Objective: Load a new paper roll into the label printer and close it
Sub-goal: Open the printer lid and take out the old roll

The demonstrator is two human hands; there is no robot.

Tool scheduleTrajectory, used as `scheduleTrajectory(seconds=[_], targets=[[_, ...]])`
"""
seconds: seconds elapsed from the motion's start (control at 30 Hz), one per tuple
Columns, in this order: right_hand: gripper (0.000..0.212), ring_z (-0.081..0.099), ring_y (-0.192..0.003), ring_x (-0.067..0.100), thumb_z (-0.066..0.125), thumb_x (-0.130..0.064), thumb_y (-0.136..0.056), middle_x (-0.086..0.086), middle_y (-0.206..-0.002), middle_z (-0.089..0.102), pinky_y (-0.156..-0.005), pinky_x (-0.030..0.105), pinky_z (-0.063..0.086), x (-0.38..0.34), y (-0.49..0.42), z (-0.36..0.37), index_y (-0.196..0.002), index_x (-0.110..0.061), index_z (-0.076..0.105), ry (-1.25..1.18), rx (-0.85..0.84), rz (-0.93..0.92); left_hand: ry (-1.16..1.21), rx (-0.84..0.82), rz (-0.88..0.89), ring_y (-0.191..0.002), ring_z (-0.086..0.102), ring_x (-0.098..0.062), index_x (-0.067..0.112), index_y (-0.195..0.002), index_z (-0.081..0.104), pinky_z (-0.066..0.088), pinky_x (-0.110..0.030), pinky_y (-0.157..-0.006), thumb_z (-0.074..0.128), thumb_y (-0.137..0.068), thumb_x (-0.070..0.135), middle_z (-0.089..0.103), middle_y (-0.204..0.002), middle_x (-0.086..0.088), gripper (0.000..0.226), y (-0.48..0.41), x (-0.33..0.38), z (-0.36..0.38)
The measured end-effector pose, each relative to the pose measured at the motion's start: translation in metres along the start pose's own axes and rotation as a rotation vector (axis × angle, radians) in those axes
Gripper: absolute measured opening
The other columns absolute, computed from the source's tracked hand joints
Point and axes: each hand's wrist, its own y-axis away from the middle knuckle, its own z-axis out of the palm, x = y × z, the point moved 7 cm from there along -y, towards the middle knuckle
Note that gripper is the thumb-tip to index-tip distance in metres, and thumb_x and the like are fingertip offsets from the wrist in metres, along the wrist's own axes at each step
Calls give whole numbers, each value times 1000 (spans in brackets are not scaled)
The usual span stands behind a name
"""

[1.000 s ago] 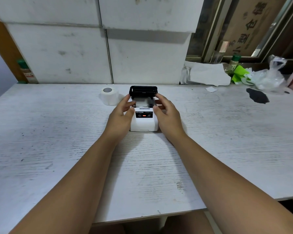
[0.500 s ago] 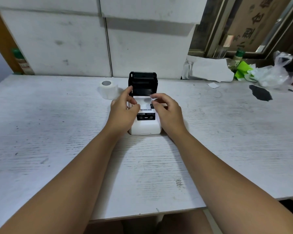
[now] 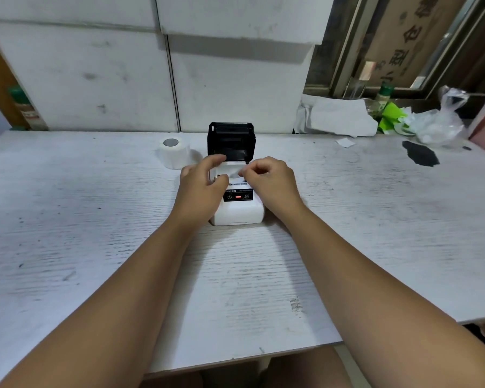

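Observation:
The white label printer (image 3: 237, 214) stands mid-table with its black lid (image 3: 231, 141) swung up and open. Both hands hover over the open paper compartment. My left hand (image 3: 200, 189) rests at the compartment's left side, index finger and thumb apart, with nothing visibly held. My right hand (image 3: 272, 180) has its fingertips pinched on a bit of white paper (image 3: 237, 172) in the compartment. What lies deeper inside is hidden by the fingers. A white paper roll (image 3: 172, 152) stands on end on the table, left of the printer, apart from both hands.
The white wooden table (image 3: 95, 233) ends at a tiled wall behind the printer. At the back right lie crumpled white paper (image 3: 339, 116), a green bottle (image 3: 382, 99), a clear plastic bag (image 3: 437, 121) and a dark patch (image 3: 420, 156).
The lid has swung from half-raised to fully upright. Both hands have moved from the printer's sides up over the open compartment, and the right fingertips have closed on white paper.

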Motion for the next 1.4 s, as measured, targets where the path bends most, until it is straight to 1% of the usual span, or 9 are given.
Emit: scheduleTrajectory(seconds=[0.1,0.2,0.33,0.43,0.57,0.83,1.03,1.13,1.4], targets=[[19,61,-94,14,59,-21,-84,-8,-89,70,-79,28,50,-27,-14,11,-93,-28,74,414,-168,-121,32,-2,37,-117,48,-5,26,-124,58,38,-25,-101,49,-90,15,56,-121,6,37,-1,0,1],[19,62,-89,23,58,-20,-82,0,-91,69,-66,29,47,-46,-25,29,-93,-27,73,834,-369,-206,-48,18,119,-120,49,-23,22,-109,66,43,-32,-95,42,-89,12,65,-101,7,33,-2,5,-2],[15,49,-64,25,55,-14,-82,2,-62,52,-53,27,36,-49,-32,43,-75,-15,68,1009,-550,-196,-166,33,144,-111,53,-25,18,-105,68,40,-29,-81,40,-90,9,62,-91,7,33,-1,7,-3],[18,48,-65,25,53,-9,-83,2,-63,51,-50,27,35,-50,-34,50,-68,-16,60,1085,-602,-217,-153,54,169,-97,56,-25,20,-117,57,41,-31,-77,41,-89,8,63,-94,12,35,2,12,-6],[27,54,-78,24,52,-9,-84,5,-92,64,-64,28,42,-49,-35,54,-102,-20,69,1063,-682,-199,-227,152,225,-95,56,-26,13,-107,59,47,-41,-82,42,-86,16,61,-106,-5,27,6,18,-12],[36,50,-79,23,46,-3,-84,7,-92,63,-53,24,36,-46,-30,52,-108,-14,69,1074,-756,-166,-543,208,322,-87,53,-30,14,-88,75,42,-34,-67,34,-83,28,71,-94,-3,44,10,25,-12],[31,55,-87,20,55,-11,-86,3,-105,68,-66,24,43,-47,-30,46,-113,-18,67,999,-729,-185,-543,164,240,-102,49,-23,17,-93,71,40,-31,-65,43,-92,21,66,-106,2,28,11,22,-10],[26,53,-82,18,58,-13,-84,1,-95,61,-59,22,41,-46,-28,39,-109,-13,66,902,-711,-173,-546,156,215,-103,49,-22,18,-94,70,39,-30,-65,42,-92,21,65,-110,5,29,11,23,-10],[12,56,-78,14,61,-13,-82,-7,-82,58,-68,25,45,-39,-28,20,-93,-17,60,546,-470,-146,-536,172,249,-97,47,-23,15,-87,69,48,-37,-62,35,-86,26,66,-100,3,36,12,23,-9]])
